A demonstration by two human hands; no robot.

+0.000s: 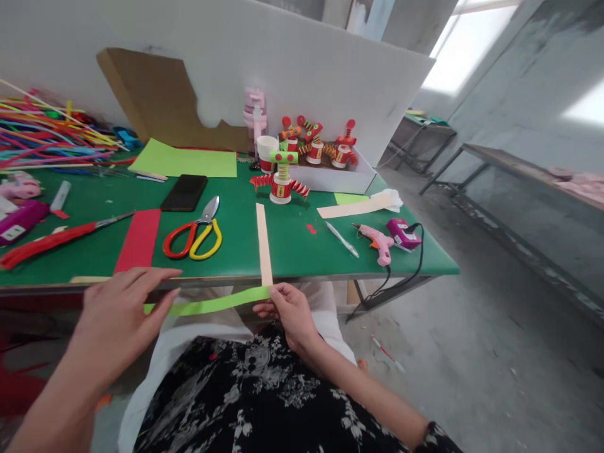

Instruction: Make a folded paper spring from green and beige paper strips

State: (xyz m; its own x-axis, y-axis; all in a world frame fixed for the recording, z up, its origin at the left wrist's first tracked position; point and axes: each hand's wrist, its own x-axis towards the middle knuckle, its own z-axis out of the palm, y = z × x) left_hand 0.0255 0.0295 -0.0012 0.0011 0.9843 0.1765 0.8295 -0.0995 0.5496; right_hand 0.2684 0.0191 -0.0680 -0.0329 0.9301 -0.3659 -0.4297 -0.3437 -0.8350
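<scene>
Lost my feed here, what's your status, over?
Right hand pinching green strip where tan strip meets it. Left hand on its other end, grip unclear. Scissors on table beyond, apart.

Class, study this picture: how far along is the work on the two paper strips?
Done: both strips are cut, and a finished figure with pleated arms stands on the table. In hand: the right hand pinches the green strip and peach strip at a right-angled corner; the left hand touches the green strip's far end. Left: seemingly the pleating, since neither strip shows a fold yet.
</scene>
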